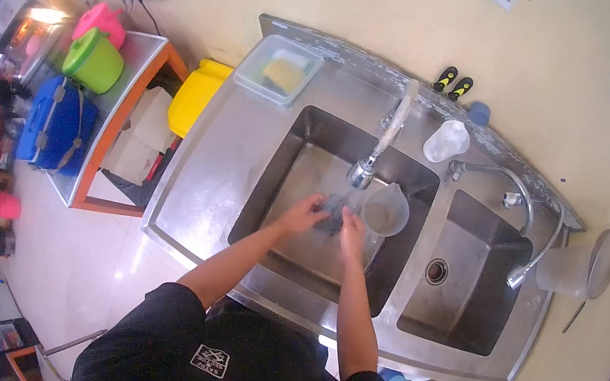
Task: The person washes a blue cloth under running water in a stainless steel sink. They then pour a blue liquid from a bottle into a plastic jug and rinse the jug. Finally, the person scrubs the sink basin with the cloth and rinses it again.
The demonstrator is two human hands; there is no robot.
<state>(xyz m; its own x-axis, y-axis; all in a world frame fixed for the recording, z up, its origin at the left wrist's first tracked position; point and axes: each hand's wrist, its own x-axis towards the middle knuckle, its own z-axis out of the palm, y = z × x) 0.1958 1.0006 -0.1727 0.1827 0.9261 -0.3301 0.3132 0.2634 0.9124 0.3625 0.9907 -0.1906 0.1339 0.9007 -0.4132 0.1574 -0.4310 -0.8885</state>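
Both of my hands are over the larger basin [305, 190] of a stainless steel sink, below the spray head of a flexible faucet [362, 174]. Between them is a dark, blurred thing [334, 210], too unclear to name, with what looks like running water on it. My left hand [304, 214] touches its left side with curved fingers. On its other side, my right hand [353, 230] has its fingers at the edge. A translucent plastic measuring jug [386, 210] stands in the basin just beyond my right hand.
A clear plastic container with a yellow sponge [283, 75] sits at the back left of the counter. Behind the basins stands a translucent cup [446, 141]. A smaller basin [460, 277] with a curved faucet [502, 171] lies to the right. Colourful coolers [58, 125] stand on a side table.
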